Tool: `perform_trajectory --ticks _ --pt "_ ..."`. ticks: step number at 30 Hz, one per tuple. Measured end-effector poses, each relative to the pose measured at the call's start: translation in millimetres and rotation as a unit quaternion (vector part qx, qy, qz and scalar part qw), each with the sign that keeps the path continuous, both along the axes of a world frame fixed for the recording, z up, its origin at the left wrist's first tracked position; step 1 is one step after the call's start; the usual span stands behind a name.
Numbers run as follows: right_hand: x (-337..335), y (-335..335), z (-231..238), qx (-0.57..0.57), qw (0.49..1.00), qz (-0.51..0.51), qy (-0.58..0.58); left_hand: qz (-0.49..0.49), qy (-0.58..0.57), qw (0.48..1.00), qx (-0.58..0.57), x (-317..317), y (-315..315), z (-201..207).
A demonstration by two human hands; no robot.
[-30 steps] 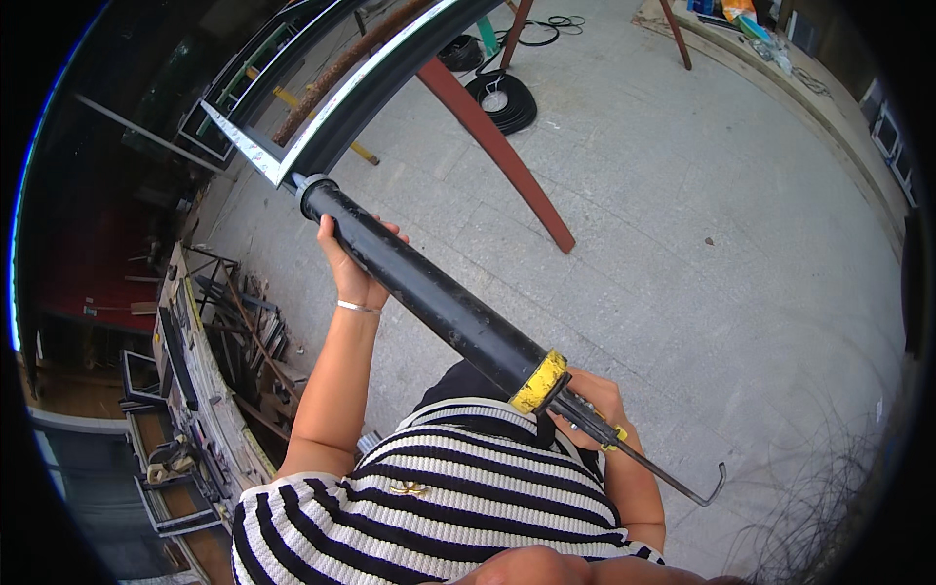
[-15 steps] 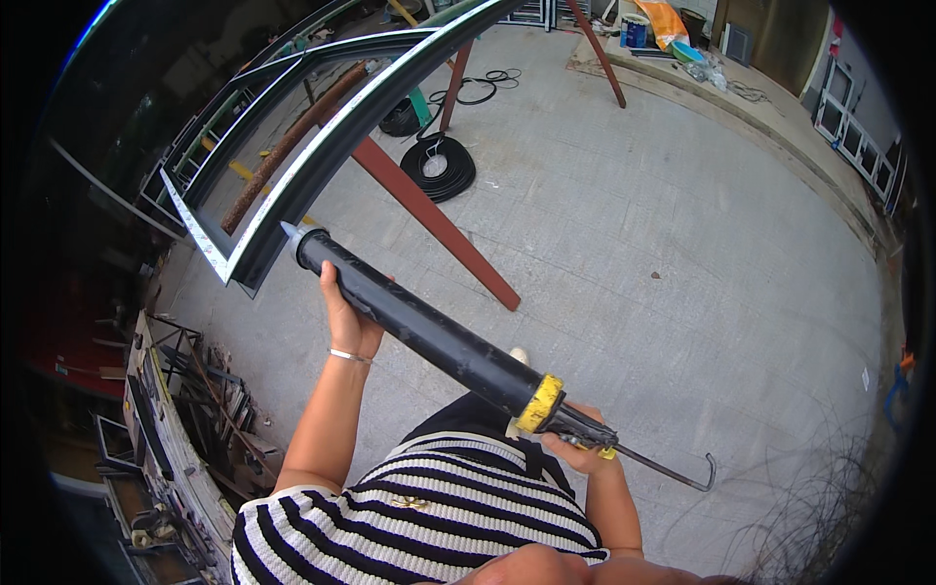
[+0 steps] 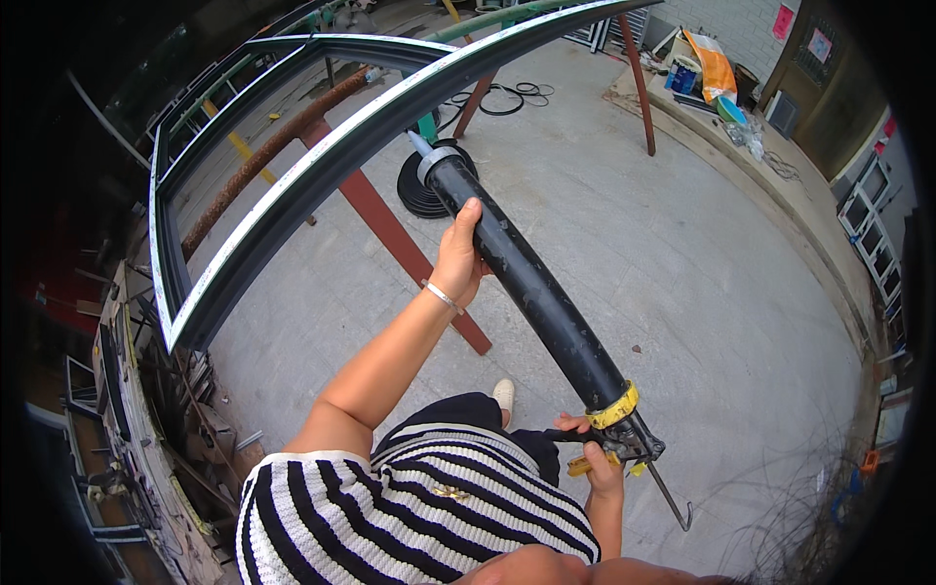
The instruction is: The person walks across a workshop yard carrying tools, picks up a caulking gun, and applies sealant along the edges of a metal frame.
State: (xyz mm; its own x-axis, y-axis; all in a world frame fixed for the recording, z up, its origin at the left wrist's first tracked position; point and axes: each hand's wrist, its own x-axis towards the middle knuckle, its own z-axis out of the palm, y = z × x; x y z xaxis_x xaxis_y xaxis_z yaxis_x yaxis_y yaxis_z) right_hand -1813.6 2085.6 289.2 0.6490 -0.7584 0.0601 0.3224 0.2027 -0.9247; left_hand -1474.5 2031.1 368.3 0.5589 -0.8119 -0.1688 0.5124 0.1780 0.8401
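A long black caulking gun (image 3: 534, 283) with a yellow collar stretches diagonally in front of me. My left hand (image 3: 462, 252) wraps round its barrel near the front end, thumb on top. At the back, my right hand (image 3: 597, 462) grips the handle by the yellow trigger; some of its fingers are hidden. The gun's pale nozzle points at the dark outer side of a metal window frame (image 3: 292, 185), close to it; I cannot tell whether they touch. A hooked rod sticks out behind the gun.
The frame lies on a rusty bar (image 3: 261, 156) with dark red legs (image 3: 390, 229). A black coil (image 3: 421, 193) sits on the floor behind the nozzle. Scrap metal (image 3: 200, 400) is piled at left. Buckets (image 3: 682, 74) and an orange sheet (image 3: 712, 64) stand on a raised ledge.
The gun's front end and my left hand have moved right and farther along the frame. The gun now points more steeply away from me, and my right hand has shifted slightly.
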Motion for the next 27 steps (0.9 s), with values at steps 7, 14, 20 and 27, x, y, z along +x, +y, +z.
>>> perform_trajectory --ticks 7,14,20,27 --pt "47.0 -75.6 -7.8 0.021 0.997 0.065 -0.036 0.053 -0.015 0.997 0.047 44.6 -51.2 -0.3" --pt "57.5 -113.7 -3.7 0.001 0.994 0.104 -0.020 0.092 0.008 0.995 0.038 57.9 -61.4 0.0" --pt "59.6 -114.7 -9.5 0.003 0.994 0.109 -0.013 0.096 0.009 0.994 0.043 62.0 -63.2 -1.8" --pt "59.8 -112.4 -9.1 -0.007 0.995 0.097 -0.007 0.071 0.027 0.996 0.051 62.9 -66.1 -5.6"
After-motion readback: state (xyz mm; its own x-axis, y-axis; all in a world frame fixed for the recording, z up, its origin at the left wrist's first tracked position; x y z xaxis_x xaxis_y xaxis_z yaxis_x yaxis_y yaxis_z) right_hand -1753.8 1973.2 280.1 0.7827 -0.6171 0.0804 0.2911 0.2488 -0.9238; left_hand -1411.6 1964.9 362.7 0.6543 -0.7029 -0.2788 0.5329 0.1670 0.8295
